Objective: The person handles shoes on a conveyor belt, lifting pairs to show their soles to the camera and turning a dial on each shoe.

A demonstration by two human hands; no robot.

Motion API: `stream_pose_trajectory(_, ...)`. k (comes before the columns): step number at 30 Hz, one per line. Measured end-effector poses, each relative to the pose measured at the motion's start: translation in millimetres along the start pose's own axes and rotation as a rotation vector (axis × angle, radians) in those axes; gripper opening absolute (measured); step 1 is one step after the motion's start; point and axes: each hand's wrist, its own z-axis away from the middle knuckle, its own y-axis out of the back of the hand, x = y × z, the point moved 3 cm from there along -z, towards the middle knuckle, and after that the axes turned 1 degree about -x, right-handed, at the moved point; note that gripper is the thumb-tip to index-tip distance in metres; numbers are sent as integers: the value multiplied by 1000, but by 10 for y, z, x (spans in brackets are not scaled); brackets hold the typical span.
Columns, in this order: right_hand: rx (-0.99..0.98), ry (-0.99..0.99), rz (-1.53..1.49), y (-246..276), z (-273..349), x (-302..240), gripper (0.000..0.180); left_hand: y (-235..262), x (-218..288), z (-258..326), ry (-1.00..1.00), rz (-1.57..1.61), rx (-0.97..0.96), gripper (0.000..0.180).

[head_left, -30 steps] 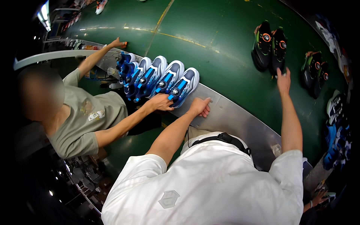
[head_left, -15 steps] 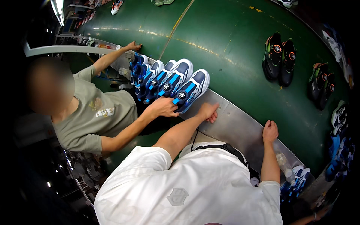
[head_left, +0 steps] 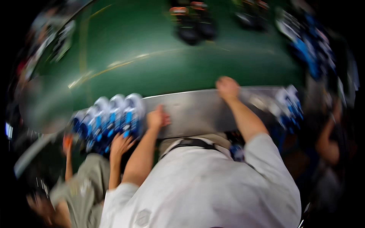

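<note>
My left hand is over the grey metal ledge, right of a row of blue-and-white sneakers. It holds nothing; its fingers curl loosely and the thumb stands apart, though motion blurs them. Farther right, my right hand is closed with nothing seen in it, at the ledge's far edge beside the green surface. A co-worker's hand touches the near end of the sneaker row, close to my left forearm.
Black shoes with orange trim stand on the green surface, another dark pair to their right. More blue shoes are at far right. On the ledge's right end are blue-and-white shoes and a blurred pale object. A person's arm shows at right.
The view has swung rightward, so the sneaker row and the co-worker now appear lower left and the black shoes nearer the middle. Both my hands remain at the ledge, empty.
</note>
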Motion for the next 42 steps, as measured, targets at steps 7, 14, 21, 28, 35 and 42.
stream_pose_trajectory(7, 159, 54, -12, 61, -47, 80, 18, -70, 274, 340, -69, -136, 51, 68)
stream_pose_trajectory(14, 171, 57, 1, 68, 41, 56, 17, -34, 197, 298, -68, -127, 39, 68)
stream_pose_trajectory(21, 163, 28, -44, 35, 22, 77, 18, -29, 164, 193, -78, -140, 31, 68)
stream_pose_trajectory(28, 101, 20, -65, 10, -4, 83, 21, -14, 185, 185, -55, -190, 45, 67)
stream_pose_trajectory(35, 62, 9, -55, -35, -2, 124, 24, 16, 159, 169, -35, -177, 69, 65)
stream_pose_trajectory(42, 23, 43, -117, -40, 28, 76, 25, 95, 125, 115, -20, -165, 82, 65)
